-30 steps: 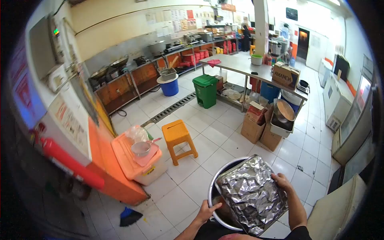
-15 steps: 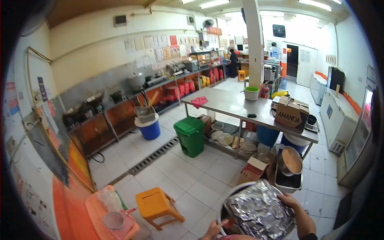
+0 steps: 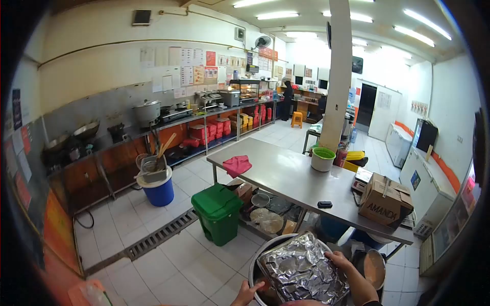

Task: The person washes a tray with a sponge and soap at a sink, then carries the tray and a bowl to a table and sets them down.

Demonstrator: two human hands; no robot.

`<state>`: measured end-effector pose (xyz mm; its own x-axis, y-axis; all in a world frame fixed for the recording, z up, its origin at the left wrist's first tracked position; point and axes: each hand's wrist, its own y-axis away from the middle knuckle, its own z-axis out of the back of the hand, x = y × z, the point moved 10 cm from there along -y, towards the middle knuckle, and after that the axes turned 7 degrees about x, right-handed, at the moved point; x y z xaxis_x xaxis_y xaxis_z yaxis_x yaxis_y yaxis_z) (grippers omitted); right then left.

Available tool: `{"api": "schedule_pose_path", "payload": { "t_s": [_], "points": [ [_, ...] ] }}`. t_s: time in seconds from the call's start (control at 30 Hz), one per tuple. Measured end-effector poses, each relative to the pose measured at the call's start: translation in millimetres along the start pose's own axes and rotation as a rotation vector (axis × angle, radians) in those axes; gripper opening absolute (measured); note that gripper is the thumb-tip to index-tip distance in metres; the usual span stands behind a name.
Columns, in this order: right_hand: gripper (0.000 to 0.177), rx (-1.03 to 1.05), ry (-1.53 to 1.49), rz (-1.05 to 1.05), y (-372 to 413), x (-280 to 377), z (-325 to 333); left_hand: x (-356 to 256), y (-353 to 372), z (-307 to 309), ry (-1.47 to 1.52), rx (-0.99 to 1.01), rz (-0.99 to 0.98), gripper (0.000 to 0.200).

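A large round metal pot point(image 3: 253, 269) is at the bottom centre, carried in front of me. A rectangular tray covered in crumpled foil point(image 3: 301, 268) rests tilted across its top and hides most of the inside. My left hand point(image 3: 248, 292) is closed on the pot's left rim, thumb on top. On the other side my right hand point(image 3: 339, 260) is closed at the upper right edge of the foil-covered tray; whether its fingers also take in the pot's rim is hidden.
A steel table point(image 3: 286, 168) stands ahead with a pink cloth point(image 3: 237, 166), a green-and-white tub point(image 3: 323, 159) and a cardboard box point(image 3: 386, 201). A green bin point(image 3: 217, 213) stands left of it, near a floor drain point(image 3: 161, 234). A metal bowl point(image 3: 374, 269) is low right.
My view has moved forward, so the table and green bin look nearer. The orange stool has left the view. Pot and foil-covered tray have come along in my hands.
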<state>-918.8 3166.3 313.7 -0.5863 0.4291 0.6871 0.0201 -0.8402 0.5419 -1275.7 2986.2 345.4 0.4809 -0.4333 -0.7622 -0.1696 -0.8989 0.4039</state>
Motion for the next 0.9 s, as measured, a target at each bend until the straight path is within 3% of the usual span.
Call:
{"api": "schedule_pose_path", "payload": {
  "t_s": [0.03,0.1,0.13,0.23,0.3,0.33,0.43,0.5,0.57,0.63,0.7,0.77,0.8,0.83,0.87,0.9],
  "points": [
    [0.074,-0.028,-0.044,0.057,-12.3,22.5,10.1,-5.8,-34.8,10.4,-0.019,-0.002,0.013,0.079],
    [0.071,-0.068,-0.060,0.062,-42.8,61.7,29.9,-35.7,-118.5,47.7,-0.255,-0.103,-0.155,0.050],
    [0.067,-0.118,-0.030,0.046,-72.0,71.5,44.1,-58.3,-149.4,47.5,-0.216,-0.095,-0.198,0.050],
    [0.058,-0.129,-0.050,0.076,-159.6,107.5,75.9,-113.5,-226.9,38.4,-0.154,-0.114,-0.080,0.039],
    [0.052,-0.174,-0.046,0.087,-151.3,186.7,92.4,-139.8,-296.3,35.6,-0.120,-0.060,-0.134,0.033],
    [0.053,-0.150,-0.059,0.093,-195.1,186.4,102.5,-163.5,-333.0,31.4,-0.084,-0.006,-0.207,0.029],
    [0.058,-0.122,-0.125,0.072,-294.8,201.6,121.7,-200.5,-424.7,44.5,-0.144,-0.084,-0.095,0.025],
    [0.066,-0.213,-0.035,-0.009,-340.4,214.5,135.5,-215.3,-484.4,64.6,-0.133,-0.159,-0.069,0.026],
    [0.072,-0.101,0.038,-0.066,-361.2,265.4,136.2,-244.2,-531.0,57.4,-0.060,-0.052,-0.069,0.029],
    [0.075,-0.205,0.106,0.060,-411.2,298.1,149.0,-283.2,-570.4,62.9,-0.055,-0.086,-0.116,0.032],
    [0.080,-0.318,0.194,0.010,-492.6,283.2,164.1,-301.1,-641.8,73.4,-0.018,0.013,-0.078,0.047],
    [0.078,-0.457,0.171,0.043,-556.7,289.9,181.5,-329.7,-702.5,91.2,-0.061,-0.009,-0.106,0.050],
    [0.080,-0.256,0.043,0.002,-548.9,327.2,171.4,-363.0,-704.7,72.0,0.022,0.079,-0.100,0.034],
    [0.077,-0.259,0.070,0.072,-599.3,314.2,181.5,-381.1,-724.2,78.6,-0.001,0.029,-0.132,0.035],
    [0.073,-0.309,-0.031,0.249,-599.0,331.5,186.9,-393.0,-749.1,97.7,-0.124,-0.004,-0.215,0.058],
    [0.071,-0.245,-0.242,0.139,-555.6,351.5,178.2,-408.4,-736.2,86.1,-0.120,0.083,-0.153,0.063]
  ]
}}
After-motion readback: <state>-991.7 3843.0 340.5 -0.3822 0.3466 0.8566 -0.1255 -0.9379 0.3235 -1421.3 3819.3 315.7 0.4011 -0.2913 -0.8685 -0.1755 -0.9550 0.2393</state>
